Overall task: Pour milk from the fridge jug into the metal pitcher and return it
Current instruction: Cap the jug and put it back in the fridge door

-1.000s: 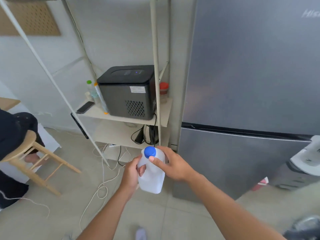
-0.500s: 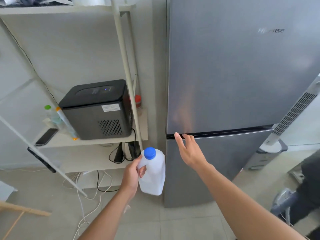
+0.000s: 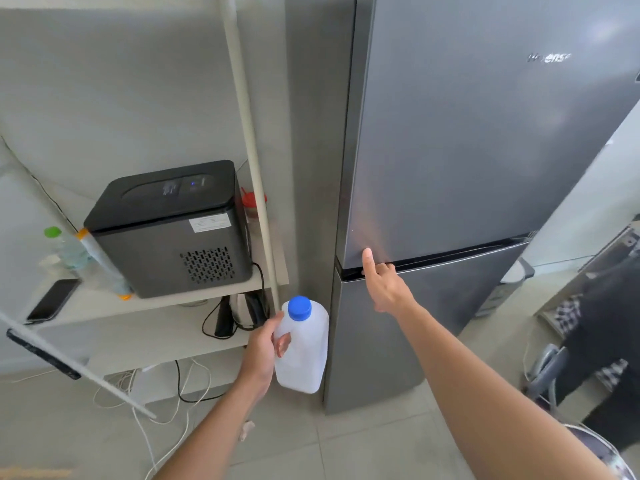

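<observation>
The jug (image 3: 306, 358) is cloudy white plastic, blue cap on, held upright by its handle in the left grip (image 3: 261, 351). It hangs just beside the lower door of the grey fridge (image 3: 467, 150).

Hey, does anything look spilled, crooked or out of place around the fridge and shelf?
No spill shows: the white plastic milk jug in the left hand is roughly upright, blue cap on. Only the loose white and black cables stand out, sprawling over the floor tiles under the pale shelf unit.
</observation>
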Tool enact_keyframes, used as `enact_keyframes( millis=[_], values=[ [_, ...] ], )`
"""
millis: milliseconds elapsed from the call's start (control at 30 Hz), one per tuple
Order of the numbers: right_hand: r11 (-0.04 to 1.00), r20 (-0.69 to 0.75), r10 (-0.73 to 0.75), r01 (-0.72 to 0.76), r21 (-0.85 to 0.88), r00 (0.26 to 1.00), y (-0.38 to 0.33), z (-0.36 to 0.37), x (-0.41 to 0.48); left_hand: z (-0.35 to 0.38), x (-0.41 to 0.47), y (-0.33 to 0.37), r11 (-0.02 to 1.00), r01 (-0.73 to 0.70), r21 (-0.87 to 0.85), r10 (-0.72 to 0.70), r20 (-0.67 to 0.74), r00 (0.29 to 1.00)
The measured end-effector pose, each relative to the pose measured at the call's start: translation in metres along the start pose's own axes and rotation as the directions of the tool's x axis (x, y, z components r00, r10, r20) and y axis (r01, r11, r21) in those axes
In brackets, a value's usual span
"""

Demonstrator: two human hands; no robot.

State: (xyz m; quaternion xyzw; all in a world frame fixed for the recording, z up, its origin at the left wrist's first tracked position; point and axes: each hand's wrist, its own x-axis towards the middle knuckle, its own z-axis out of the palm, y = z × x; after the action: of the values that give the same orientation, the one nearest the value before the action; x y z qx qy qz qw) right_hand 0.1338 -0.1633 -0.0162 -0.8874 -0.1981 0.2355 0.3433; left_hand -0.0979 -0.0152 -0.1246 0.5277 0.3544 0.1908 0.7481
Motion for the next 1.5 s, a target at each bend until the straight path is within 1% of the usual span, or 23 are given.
enact_keyframes(
  millis=[67,133,167,200,267,300,367,400,533,600,700,833,933,1000,1067,1167,1267,1367,1500],
  values=[
    [0.999,-0.018,0.016,-0.016,0.032,1.000,-0.002,0.002,-0.001,0.001,0.003,0.003,1.000,0.003,0.016,-0.003,0.022,1.000],
    [0.998,-0.034,0.059,-0.059,0.005,0.998,0.002,-0.002,-0.002,0.002,0.008,0.004,0.999,0.024,0.024,-0.024,0.033,0.999],
    [0.996,-0.056,0.072,-0.075,-0.048,0.996,0.007,-0.005,-0.003,0.003,0.011,0.004,0.999,0.032,0.018,-0.033,0.041,0.999],
    [0.987,-0.100,0.071,-0.085,-0.138,0.992,0.015,-0.009,-0.004,0.005,0.013,0.004,0.999,0.035,0.011,-0.035,0.053,0.998],
    [0.942,-0.234,0.045,-0.119,-0.313,0.971,0.030,-0.015,-0.007,0.011,0.018,0.005,0.999,0.053,0.007,-0.053,0.062,0.997],
    [0.926,-0.298,0.037,-0.145,-0.349,0.954,0.035,-0.018,-0.009,0.016,0.022,0.004,0.998,0.070,0.003,-0.070,0.060,0.996],
    [0.910,-0.387,0.057,-0.208,-0.359,0.920,0.044,-0.026,-0.013,0.024,0.028,0.002,0.995,0.095,-0.007,-0.094,0.064,0.993],
    [0.899,-0.409,0.074,-0.238,-0.367,0.910,0.049,-0.031,-0.015,0.028,0.031,0.001,0.995,0.099,-0.007,-0.099,0.067,0.993],
    [0.862,-0.432,0.157,-0.337,-0.380,0.888,0.077,-0.058,-0.024,0.052,0.035,-0.003,0.992,0.128,0.008,-0.128,0.093,0.987],
    [0.858,-0.452,0.208,-0.383,-0.343,0.868,0.093,-0.071,-0.029,0.067,0.034,-0.004,0.990,0.134,0.037,-0.137,0.099,0.986],
    [0.883,-0.460,0.224,-0.379,-0.278,0.859,0.110,-0.086,-0.036,0.088,0.034,-0.008,0.989,0.142,0.048,-0.146,0.099,0.984],
    [0.897,-0.427,0.216,-0.351,-0.268,0.878,0.130,-0.096,-0.046,0.111,0.036,-0.021,0.984,0.175,0.043,-0.178,0.085,0.980],
    [0.896,-0.440,0.235,-0.369,-0.248,0.867,0.146,-0.100,-0.053,0.127,0.035,-0.027,0.980,0.193,0.038,-0.196,0.109,0.974],
    [0.896,-0.442,0.244,-0.376,-0.238,0.863,0.156,-0.106,-0.058,0.141,0.031,-0.028,0.979,0.160,0.122,-0.177,0.140,0.974],
    [0.901,-0.455,0.238,-0.369,-0.226,0.858,0.168,-0.114,-0.064,0.156,0.029,-0.032,0.971,0.092,0.222,-0.141,0.213,0.967],
    [0.909,-0.468,0.228,-0.359,-0.212,0.854,0.189,-0.128,-0.073,0.175,0.029,-0.043,0.929,-0.003,0.369,-0.109,0.283,0.953],
    [0.911,-0.473,0.229,-0.358,-0.203,0.851,0.210,-0.139,-0.080,0.196,0.028,-0.057,0.878,-0.038,0.477,-0.147,0.344,0.927],
    [0.901,-0.484,0.242,-0.380,-0.209,0.841,0.225,-0.148,-0.091,0.218,0.025,-0.068,0.810,-0.056,0.584,-0.220,0.392,0.894],
    [0.886,-0.503,0.220,-0.387,-0.255,0.836,0.247,-0.166,-0.106,0.246,0.024,-0.082,0.685,-0.058,0.726,-0.339,0.389,0.857]
  ],
)
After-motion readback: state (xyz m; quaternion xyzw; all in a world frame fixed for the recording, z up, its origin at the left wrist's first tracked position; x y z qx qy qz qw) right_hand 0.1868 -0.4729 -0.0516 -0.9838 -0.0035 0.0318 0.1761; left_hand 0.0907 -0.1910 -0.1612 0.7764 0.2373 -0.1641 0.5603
